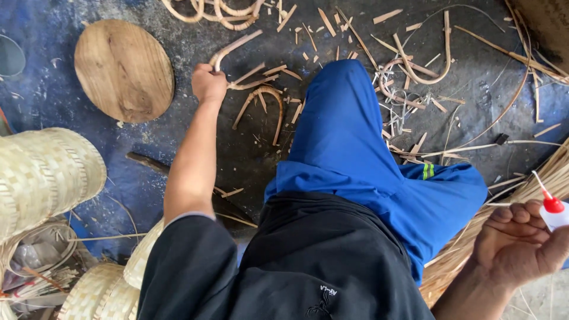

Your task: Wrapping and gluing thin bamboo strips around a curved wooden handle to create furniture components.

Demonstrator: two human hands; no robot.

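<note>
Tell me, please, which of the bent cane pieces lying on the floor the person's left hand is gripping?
The left hand grips the curved cane piece reaching up and right from its fist. The arched cane piece beside it and the U-shaped one by the knee lie untouched.

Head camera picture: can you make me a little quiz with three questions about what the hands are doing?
1. True or false: the left hand grips a curved cane on the floor.
2. What does the right hand hold? A) a hammer B) a small bottle with a red tip C) a brush
3. Fill in: the round wooden disc lies to the ____ of the left hand in the picture.

Key:
1. True. The fist is closed on the cane's near end.
2. B. The bottle is white with a red nozzle, near the picture's right edge.
3. Left. It lies flat on the dark floor, apart from the hand.
</note>
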